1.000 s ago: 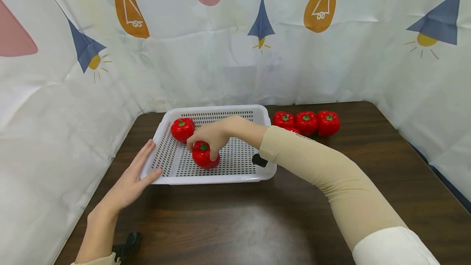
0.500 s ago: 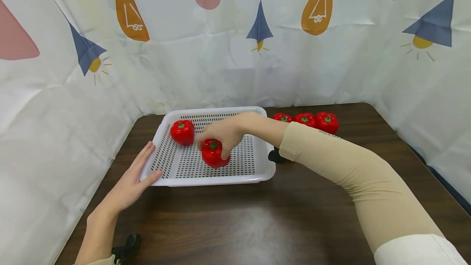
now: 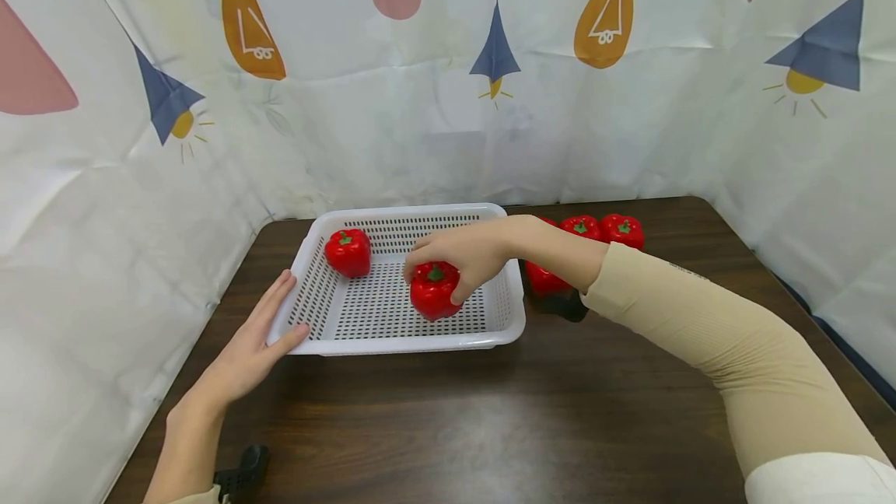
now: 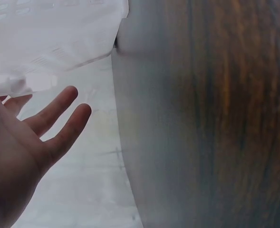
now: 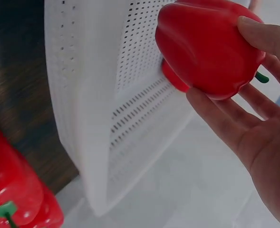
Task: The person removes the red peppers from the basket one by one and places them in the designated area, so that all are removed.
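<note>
My right hand point(image 3: 462, 251) grips a red bell pepper point(image 3: 434, 294) with a green stem over the right half of a white perforated plastic basket point(image 3: 413, 347). In the right wrist view the thumb and fingers curl round the held pepper point(image 5: 208, 50). A second bell pepper point(image 3: 348, 253) sits in the basket's back left part. My left hand point(image 3: 252, 344) rests on the basket's left rim near the front corner, its fingers straight. From below, the left wrist view shows that hand point(image 4: 35, 137) with fingers spread beside the basket wall point(image 4: 54, 38).
To the right of the basket stand several more red bell peppers point(image 3: 621, 230), partly hidden behind the right forearm. A dark wood table point(image 3: 420, 426) carries everything. White printed sheets point(image 3: 392, 131) enclose the back and sides.
My right hand has moved to the right inside the basket, carrying the bell pepper from the middle toward the right side. The left hand has stayed on the rim.
</note>
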Demonstrator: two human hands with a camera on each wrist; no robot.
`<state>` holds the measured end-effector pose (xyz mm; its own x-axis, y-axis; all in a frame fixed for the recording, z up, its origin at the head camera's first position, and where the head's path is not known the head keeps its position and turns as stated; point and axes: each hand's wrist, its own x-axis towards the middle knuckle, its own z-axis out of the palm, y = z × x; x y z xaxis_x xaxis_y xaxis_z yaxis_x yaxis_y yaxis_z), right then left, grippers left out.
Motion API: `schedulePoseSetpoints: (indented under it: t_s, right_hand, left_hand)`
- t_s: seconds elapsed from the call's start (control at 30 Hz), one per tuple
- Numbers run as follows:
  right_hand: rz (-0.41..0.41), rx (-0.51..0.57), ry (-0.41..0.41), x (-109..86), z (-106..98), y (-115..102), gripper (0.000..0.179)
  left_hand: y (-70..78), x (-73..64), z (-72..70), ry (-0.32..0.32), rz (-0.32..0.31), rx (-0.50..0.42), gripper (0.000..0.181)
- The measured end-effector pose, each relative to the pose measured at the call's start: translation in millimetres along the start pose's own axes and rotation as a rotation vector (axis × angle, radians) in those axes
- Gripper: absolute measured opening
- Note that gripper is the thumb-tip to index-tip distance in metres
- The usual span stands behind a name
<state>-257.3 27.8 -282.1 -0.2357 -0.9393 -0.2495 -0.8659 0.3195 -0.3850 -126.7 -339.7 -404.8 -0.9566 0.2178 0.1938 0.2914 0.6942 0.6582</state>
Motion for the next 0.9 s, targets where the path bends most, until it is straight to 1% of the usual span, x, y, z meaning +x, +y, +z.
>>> schedulePoseSetpoints:
  t_s: [0.13,0.27,0.53,0.9]
  right_hand:
    - [-0.014,0.010,0.044,-17.0,0,3,0.065]
    - [-0.018,0.048,0.088,-33.3,-1,7,0.064]
    - [0.019,0.094,0.147,-64.9,-4,12,0.065]
    - [-0.028,0.141,0.241,-106.6,-6,20,0.065]
  left_hand:
    - [0.5,-0.1,0.1,0.000,-0.006,0.004,0.083]
    - [-0.1,0.7,0.1,0.002,0.007,0.011,0.083]
    - [-1.3,0.2,-0.5,0.003,0.024,0.018,0.083]
    - [-2.3,1.0,-0.1,0.005,0.029,0.022,0.083]
